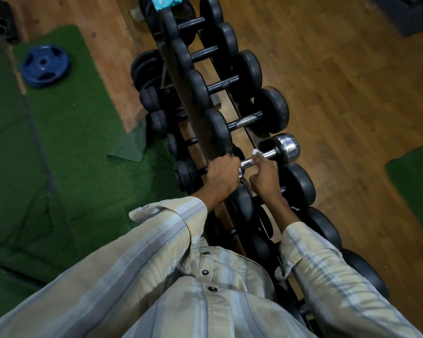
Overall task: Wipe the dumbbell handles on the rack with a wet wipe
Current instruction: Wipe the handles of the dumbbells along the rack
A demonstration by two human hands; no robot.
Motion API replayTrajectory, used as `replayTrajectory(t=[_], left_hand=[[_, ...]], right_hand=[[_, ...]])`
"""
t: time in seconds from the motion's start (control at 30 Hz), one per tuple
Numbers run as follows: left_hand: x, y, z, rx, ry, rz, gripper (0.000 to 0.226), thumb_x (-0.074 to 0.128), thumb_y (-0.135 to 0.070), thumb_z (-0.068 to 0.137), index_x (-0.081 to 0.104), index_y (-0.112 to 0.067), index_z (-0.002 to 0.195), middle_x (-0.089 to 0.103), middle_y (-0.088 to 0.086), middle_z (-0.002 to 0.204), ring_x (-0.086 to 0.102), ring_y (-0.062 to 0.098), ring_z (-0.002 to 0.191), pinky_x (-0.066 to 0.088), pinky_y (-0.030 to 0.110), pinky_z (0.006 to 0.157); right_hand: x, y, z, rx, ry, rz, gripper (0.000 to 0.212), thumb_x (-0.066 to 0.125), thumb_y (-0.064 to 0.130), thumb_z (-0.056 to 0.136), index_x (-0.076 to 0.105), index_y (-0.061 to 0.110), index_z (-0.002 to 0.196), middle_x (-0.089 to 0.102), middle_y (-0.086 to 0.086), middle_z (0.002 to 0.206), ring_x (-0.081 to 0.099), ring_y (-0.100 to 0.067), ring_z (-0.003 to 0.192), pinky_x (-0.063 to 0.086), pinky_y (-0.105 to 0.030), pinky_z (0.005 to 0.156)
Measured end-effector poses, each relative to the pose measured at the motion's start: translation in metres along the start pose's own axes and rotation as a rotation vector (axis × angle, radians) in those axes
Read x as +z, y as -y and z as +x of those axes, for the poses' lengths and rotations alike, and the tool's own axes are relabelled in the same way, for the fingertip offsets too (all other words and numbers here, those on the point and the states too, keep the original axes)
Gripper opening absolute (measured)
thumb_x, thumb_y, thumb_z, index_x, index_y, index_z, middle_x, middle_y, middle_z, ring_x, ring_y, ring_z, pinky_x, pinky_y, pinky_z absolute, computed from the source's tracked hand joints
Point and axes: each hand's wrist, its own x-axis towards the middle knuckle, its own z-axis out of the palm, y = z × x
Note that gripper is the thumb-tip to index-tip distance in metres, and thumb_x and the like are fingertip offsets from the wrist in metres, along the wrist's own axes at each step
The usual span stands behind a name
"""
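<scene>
Left hand (221, 173) grips the chrome dumbbell (269, 154), right hand (263, 175) pinches the wet wipe (256, 151); loosened, it could roll off the rack (193, 106)

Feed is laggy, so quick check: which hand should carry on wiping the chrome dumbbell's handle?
Right. The right hand already has the white wet wipe wrapped on the chrome dumbbell's handle; the left hand grips the other end, steadying it.
</scene>
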Motion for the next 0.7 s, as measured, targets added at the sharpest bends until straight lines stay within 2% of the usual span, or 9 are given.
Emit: replayTrajectory(t=[0.13,0.2,0.27,0.33,0.43,0.53,0.6,0.7], left_hand=[[-0.002,0.001,-0.003,-0.001,0.008,-0.002,0.021,0.061,-0.012,0.092,0.064,-0.005,0.112,0.065,0.016,0.112,0.065,0.034,0.098,0.044,0.037,0.071],[-0.002,0.000,-0.004,-0.001,0.006,0.010,0.023,0.062,-0.012,0.093,0.062,-0.005,0.115,0.065,0.016,0.113,0.066,0.033,0.099,0.045,0.038,0.072],[0.000,0.000,-0.004,-0.005,-0.002,0.024,0.027,0.062,-0.012,0.093,0.061,-0.004,0.119,0.065,0.015,0.115,0.066,0.033,0.101,0.049,0.039,0.074],[0.000,-0.001,-0.004,-0.008,-0.008,0.016,0.026,0.062,-0.012,0.094,0.061,-0.005,0.120,0.065,0.015,0.116,0.066,0.032,0.101,0.050,0.038,0.075],[-0.001,-0.001,-0.005,0.007,-0.015,-0.003,0.022,0.062,-0.013,0.095,0.062,-0.006,0.115,0.065,0.015,0.114,0.065,0.032,0.101,0.046,0.037,0.074],[-0.002,-0.001,-0.006,0.015,-0.025,-0.014,0.021,0.061,-0.013,0.094,0.062,-0.005,0.114,0.065,0.016,0.112,0.065,0.033,0.099,0.042,0.035,0.071],[-0.003,-0.001,-0.006,0.010,-0.026,-0.017,0.022,0.060,-0.012,0.094,0.062,-0.004,0.115,0.066,0.016,0.112,0.065,0.033,0.098,0.041,0.035,0.070],[-0.003,0.001,-0.006,0.008,-0.014,-0.026,0.024,0.061,-0.013,0.094,0.062,-0.005,0.116,0.065,0.016,0.113,0.065,0.032,0.098,0.040,0.035,0.070]], right_hand=[[-0.017,-0.004,0.021,0.087,-0.026,-0.217,0.056,0.053,-0.005,0.079,0.049,0.005,0.133,0.044,-0.011,0.147,0.055,-0.044,0.114,0.050,-0.045,0.092],[-0.019,0.002,0.019,-0.009,0.102,-0.228,0.053,0.053,-0.001,0.075,0.051,0.009,0.127,0.052,-0.010,0.137,0.060,-0.042,0.109,0.054,-0.046,0.087],[-0.016,0.012,0.010,-0.167,0.271,-0.181,0.056,0.052,0.007,0.068,0.056,0.018,0.122,0.061,-0.003,0.124,0.063,-0.034,0.108,0.055,-0.045,0.086],[-0.015,0.019,0.005,-0.259,0.359,-0.228,0.053,0.053,0.015,0.065,0.058,0.025,0.117,0.062,0.003,0.118,0.064,-0.030,0.105,0.056,-0.046,0.083],[-0.022,0.016,0.016,-0.203,0.301,-0.458,0.046,0.061,0.011,0.077,0.050,0.019,0.121,0.053,0.000,0.132,0.066,-0.036,0.104,0.056,-0.045,0.077],[-0.028,0.004,0.030,-0.059,0.218,-0.693,0.066,0.057,0.009,0.090,0.031,0.002,0.150,0.030,-0.014,0.160,0.064,-0.037,0.115,0.055,-0.044,0.087],[-0.025,0.005,0.035,-0.021,0.210,-0.778,0.067,0.052,0.010,0.096,0.022,-0.006,0.154,0.020,-0.021,0.164,0.059,-0.036,0.125,0.053,-0.041,0.093],[-0.019,0.016,0.037,0.049,0.228,-0.814,0.064,0.050,0.013,0.100,0.021,-0.007,0.154,0.016,-0.021,0.165,0.058,-0.037,0.127,0.053,-0.042,0.091]])
